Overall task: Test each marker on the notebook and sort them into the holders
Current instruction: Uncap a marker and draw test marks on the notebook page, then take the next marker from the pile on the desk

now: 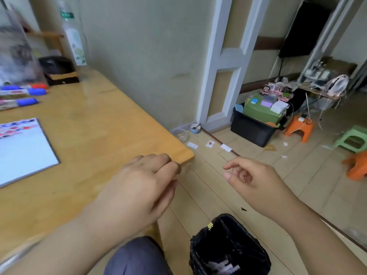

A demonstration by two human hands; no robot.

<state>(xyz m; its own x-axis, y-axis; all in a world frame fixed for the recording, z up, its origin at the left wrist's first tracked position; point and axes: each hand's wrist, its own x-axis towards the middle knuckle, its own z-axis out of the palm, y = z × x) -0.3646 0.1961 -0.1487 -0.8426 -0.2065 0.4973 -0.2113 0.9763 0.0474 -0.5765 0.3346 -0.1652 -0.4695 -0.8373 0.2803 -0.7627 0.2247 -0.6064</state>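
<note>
Both empty — left hand (143, 181) over table (95, 124) corner, right hand (250, 177) above floor.

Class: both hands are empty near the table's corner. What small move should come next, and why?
Probably reach the left hand back to the blue-capped markers lying at the wooden table's far left. Neither it nor the right hand holds anything, and the white notebook lies beside them.
</note>
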